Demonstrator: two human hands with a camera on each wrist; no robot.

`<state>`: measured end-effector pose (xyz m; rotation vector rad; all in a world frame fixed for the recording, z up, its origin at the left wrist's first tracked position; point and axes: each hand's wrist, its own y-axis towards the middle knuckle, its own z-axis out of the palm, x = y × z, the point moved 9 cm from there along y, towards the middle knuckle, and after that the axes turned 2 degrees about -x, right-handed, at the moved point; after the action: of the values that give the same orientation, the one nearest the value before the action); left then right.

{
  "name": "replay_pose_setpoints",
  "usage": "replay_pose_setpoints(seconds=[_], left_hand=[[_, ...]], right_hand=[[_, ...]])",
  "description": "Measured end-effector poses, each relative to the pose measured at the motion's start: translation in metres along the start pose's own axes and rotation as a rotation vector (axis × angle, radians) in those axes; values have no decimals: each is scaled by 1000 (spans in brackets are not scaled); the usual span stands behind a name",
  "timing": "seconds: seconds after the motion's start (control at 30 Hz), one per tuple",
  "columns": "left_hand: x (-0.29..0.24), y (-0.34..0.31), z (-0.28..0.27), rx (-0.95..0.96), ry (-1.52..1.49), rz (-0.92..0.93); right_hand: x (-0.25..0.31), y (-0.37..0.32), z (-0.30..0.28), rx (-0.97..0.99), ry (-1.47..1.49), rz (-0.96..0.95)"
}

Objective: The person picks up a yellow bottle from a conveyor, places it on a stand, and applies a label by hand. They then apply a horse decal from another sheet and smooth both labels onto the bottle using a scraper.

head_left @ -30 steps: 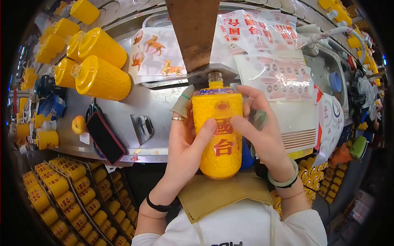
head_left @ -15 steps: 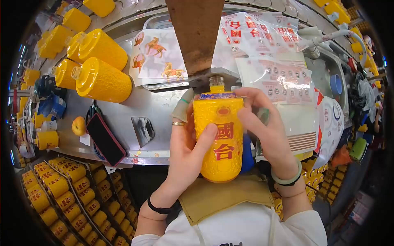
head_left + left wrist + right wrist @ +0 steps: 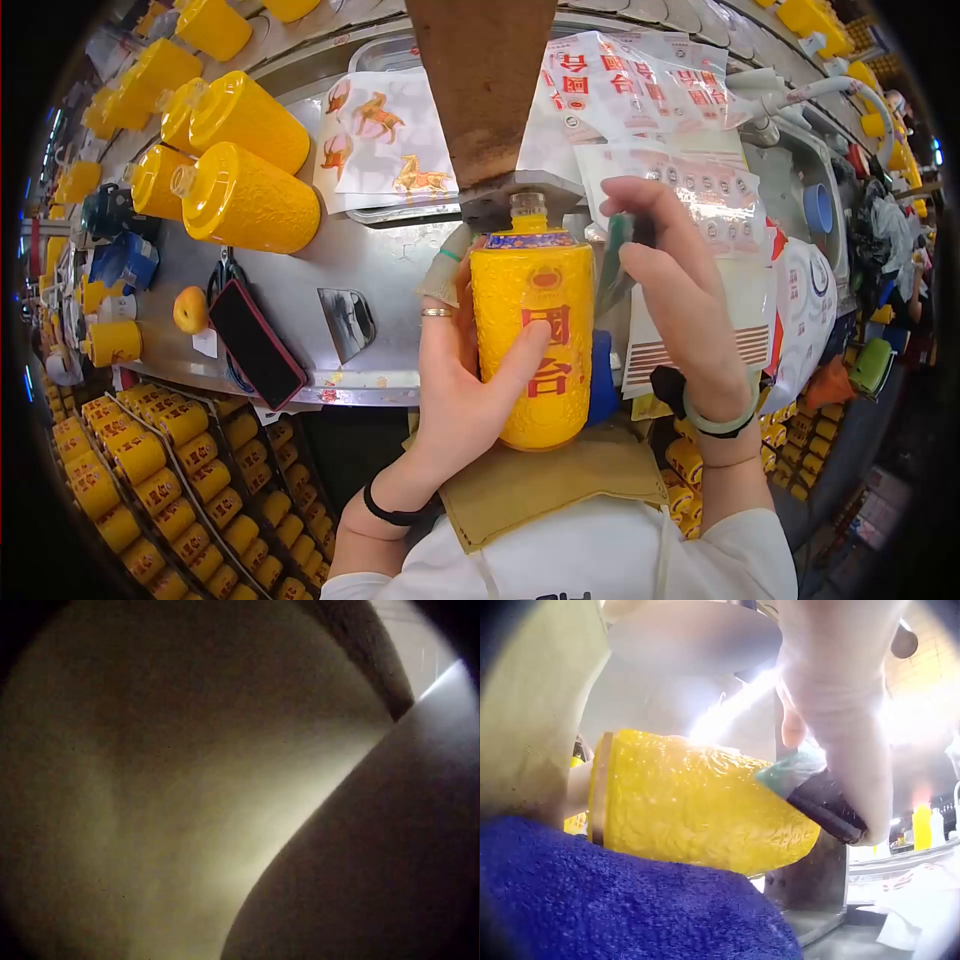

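Observation:
A yellow embossed bottle (image 3: 535,415) with red characters and a blue patterned shoulder leans before me, its clear neck pointing away. My left hand (image 3: 455,375) grips it from the left, thumb across the red characters. A pale cloth cover with a green band is on a left finger. To the right of the bottle, my right hand (image 3: 690,295) is off its front and holds a small scraper (image 3: 615,250), translucent green with a dark grip. The right wrist view shows the scraper (image 3: 821,799) overlapping the bottle (image 3: 697,806). Skin and shadow fill the left wrist view.
Yellow bottles (image 3: 255,205) stand at the left. Gold horse decals (image 3: 375,115) and red character sheets (image 3: 640,75) lie behind a brown post (image 3: 480,90). A phone (image 3: 258,340) and an apple (image 3: 190,310) lie left. A blue towel (image 3: 630,907) is below the bottle.
My right hand has come away from the bottle's front and moved right, its fingers spreading and the scraper showing more. The left hand keeps its grip, and the bottle has shifted slightly right.

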<state>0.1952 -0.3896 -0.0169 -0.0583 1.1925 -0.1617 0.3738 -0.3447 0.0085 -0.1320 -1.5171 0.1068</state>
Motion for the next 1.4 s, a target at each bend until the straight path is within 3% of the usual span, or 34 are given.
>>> replay_pose_setpoints(seconds=[0.17,0.23,0.3,0.37,0.4,0.57,0.6,0.73,0.83,0.87,0.9,0.97,1.13,1.4], left_hand=[[0,-1,0,-8,-2,4],[0,-1,0,-15,9,8],[0,-1,0,-1,23,26],[1,-2,-1,8,40,22],[1,-2,0,20,57,18],[1,-1,1,-26,7,9],[1,-2,1,-25,13,4],[2,-2,-3,-14,24,-3],[4,-5,-12,-11,-52,-52],[7,-7,-16,-22,-96,-88],[10,-9,-18,-32,-139,-124],[11,-13,-18,-24,-127,-117],[12,-21,-15,51,-122,-119],[10,-20,-12,93,-98,-111]], right_hand=[[33,11,-10,-7,-60,-218],[76,4,12,146,-586,-688],[89,-2,24,71,-687,-700],[89,-12,55,321,-759,-792],[87,-10,59,321,-759,-792],[110,-6,56,141,-895,-961],[102,-5,58,267,-729,-765],[81,-8,49,182,-743,-772],[62,1,7,-2,-543,-489],[41,-4,1,66,-475,-269],[35,-15,3,65,-472,-268],[-3,-32,9,142,-52,-15],[-42,-62,19,112,-97,82],[-45,-64,19,116,-51,104]])
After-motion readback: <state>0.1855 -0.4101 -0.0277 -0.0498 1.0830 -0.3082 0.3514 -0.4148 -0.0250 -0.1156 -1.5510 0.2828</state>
